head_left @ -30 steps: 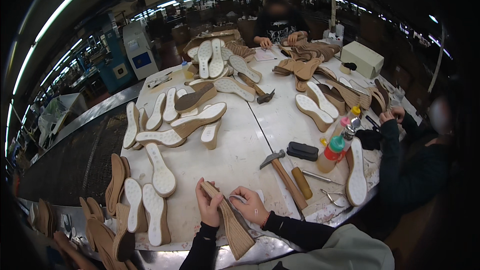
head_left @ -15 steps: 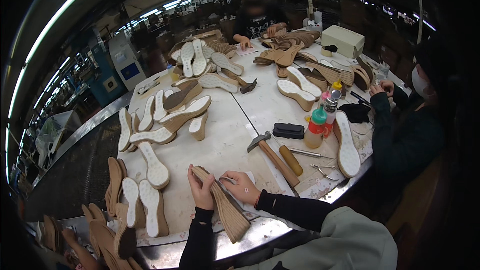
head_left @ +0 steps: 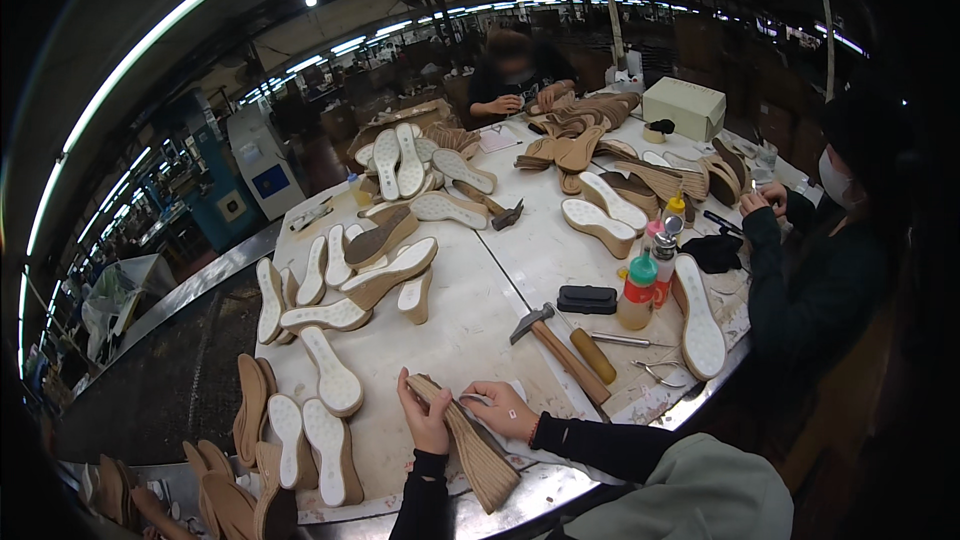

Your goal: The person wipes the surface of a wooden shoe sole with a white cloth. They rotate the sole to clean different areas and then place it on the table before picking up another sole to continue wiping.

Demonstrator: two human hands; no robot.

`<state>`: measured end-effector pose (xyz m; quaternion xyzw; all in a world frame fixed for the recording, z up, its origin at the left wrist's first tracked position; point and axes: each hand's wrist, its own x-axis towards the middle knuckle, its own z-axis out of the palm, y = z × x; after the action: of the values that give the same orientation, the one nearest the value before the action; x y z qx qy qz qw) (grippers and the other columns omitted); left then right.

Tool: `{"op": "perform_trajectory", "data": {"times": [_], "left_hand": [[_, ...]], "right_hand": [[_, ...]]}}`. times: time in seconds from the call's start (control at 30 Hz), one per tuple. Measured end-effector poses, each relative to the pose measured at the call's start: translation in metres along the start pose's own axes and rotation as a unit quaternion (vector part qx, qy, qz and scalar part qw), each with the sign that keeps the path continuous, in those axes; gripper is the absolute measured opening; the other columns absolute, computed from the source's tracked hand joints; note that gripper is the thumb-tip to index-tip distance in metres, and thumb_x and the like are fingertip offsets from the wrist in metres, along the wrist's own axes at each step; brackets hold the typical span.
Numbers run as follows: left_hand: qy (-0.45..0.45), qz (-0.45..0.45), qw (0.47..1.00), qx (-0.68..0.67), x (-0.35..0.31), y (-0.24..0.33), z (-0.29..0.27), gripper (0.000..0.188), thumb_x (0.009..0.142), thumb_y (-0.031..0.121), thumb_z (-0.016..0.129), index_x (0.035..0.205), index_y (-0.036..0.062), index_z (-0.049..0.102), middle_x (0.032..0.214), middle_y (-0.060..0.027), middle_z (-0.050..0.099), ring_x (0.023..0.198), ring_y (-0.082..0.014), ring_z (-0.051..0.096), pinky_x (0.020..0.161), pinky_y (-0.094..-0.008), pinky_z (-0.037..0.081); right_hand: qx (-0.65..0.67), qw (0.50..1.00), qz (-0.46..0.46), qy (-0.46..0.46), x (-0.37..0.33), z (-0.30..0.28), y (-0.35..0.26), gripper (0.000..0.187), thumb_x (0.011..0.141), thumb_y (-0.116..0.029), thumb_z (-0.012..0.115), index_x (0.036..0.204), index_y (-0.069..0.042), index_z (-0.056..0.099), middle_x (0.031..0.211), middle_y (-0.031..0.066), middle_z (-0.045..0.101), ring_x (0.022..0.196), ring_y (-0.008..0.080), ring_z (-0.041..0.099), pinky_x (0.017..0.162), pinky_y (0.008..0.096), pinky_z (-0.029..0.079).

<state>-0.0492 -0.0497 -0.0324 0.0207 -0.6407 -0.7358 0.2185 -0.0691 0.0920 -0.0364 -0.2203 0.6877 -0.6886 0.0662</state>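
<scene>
My left hand (head_left: 428,420) is wrapped round a brown wedge shoe sole (head_left: 482,462) with ridged, rope-like sides, tilted over the table's near edge. Beside it, my right hand (head_left: 508,412) is closed, its fingertips against the sole's right edge. Something pale and thin shows at those fingertips, too small to name. Whitish material lies under the right wrist. Left of my hands rest white-bottomed wedge soles (head_left: 332,450). A hammer (head_left: 560,350) with a wooden handle lies to the right, next to a short tan-handled tool (head_left: 594,356).
A green-capped bottle (head_left: 637,295), a black brush-like block (head_left: 587,299), pliers (head_left: 658,372) and an upright sole (head_left: 699,318) stand or lie at right. More soles (head_left: 400,162) are heaped farther back, near a pale box (head_left: 684,107). Two co-workers sit at the far side and right.
The view has shifted, so the table appears lower and further right. My hands keep the same sole, the right fingers still at its edge. The far co-worker's hands have lifted and come closer together.
</scene>
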Motion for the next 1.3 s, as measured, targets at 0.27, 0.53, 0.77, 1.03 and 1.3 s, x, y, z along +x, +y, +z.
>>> {"op": "perform_trajectory", "data": {"times": [0.27,0.53,0.77,1.03,1.3], "left_hand": [[-0.042,-0.059,0.997,-0.017,0.000,0.013,-0.002,0.080,0.077,0.003,0.067,0.141,0.0043,0.020,0.111,-0.0114,0.047,0.097,-0.0175,0.051,0.084,-0.0282,0.044],[-0.027,-0.048,0.998,-0.018,-0.002,0.007,0.000,0.081,0.077,0.005,0.068,0.141,0.0036,0.019,0.117,-0.0143,0.046,0.104,-0.0197,0.049,0.090,-0.0305,0.042],[0.017,-0.082,0.996,-0.035,0.000,0.004,-0.004,0.069,0.077,0.006,0.067,0.134,-0.0021,0.029,0.119,-0.0163,0.048,0.103,-0.0214,0.052,0.087,-0.0315,0.046],[0.064,-0.174,0.964,-0.189,0.028,0.014,-0.006,0.038,0.082,0.019,0.059,0.111,-0.0022,0.048,0.102,-0.0124,0.059,0.083,-0.0198,0.060,0.078,-0.0296,0.048],[0.060,-0.200,0.956,-0.205,0.019,0.044,0.009,0.036,0.082,0.028,0.054,0.104,-0.0003,0.050,0.099,-0.0116,0.061,0.079,-0.0177,0.059,0.066,-0.0285,0.048]], "right_hand": [[0.043,0.998,0.038,-0.008,0.001,-0.004,0.004,0.019,0.088,-0.015,0.058,0.091,0.003,0.061,0.080,0.0057,0.064,0.077,0.0071,0.054,0.073,0.0240,0.044],[0.047,0.997,0.042,-0.041,0.000,-0.008,0.003,0.016,0.088,-0.011,0.056,0.093,0.004,0.060,0.083,0.0021,0.062,0.081,0.0047,0.051,0.076,0.0210,0.043],[0.052,0.996,0.079,0.000,0.001,-0.011,0.001,0.022,0.091,-0.018,0.053,0.089,0.003,0.059,0.078,0.0037,0.062,0.076,0.0074,0.054,0.071,0.0239,0.044],[0.304,0.929,0.205,0.047,0.007,-0.019,-0.002,0.015,0.093,-0.015,0.045,0.096,-0.003,0.055,0.070,0.0019,0.052,0.053,0.0098,0.048,0.049,0.0238,0.040],[0.283,0.934,0.217,-0.022,0.009,-0.029,-0.012,0.013,0.089,-0.008,0.048,0.097,-0.001,0.057,0.072,0.0030,0.056,0.055,0.0103,0.052,0.051,0.0239,0.044]]}}
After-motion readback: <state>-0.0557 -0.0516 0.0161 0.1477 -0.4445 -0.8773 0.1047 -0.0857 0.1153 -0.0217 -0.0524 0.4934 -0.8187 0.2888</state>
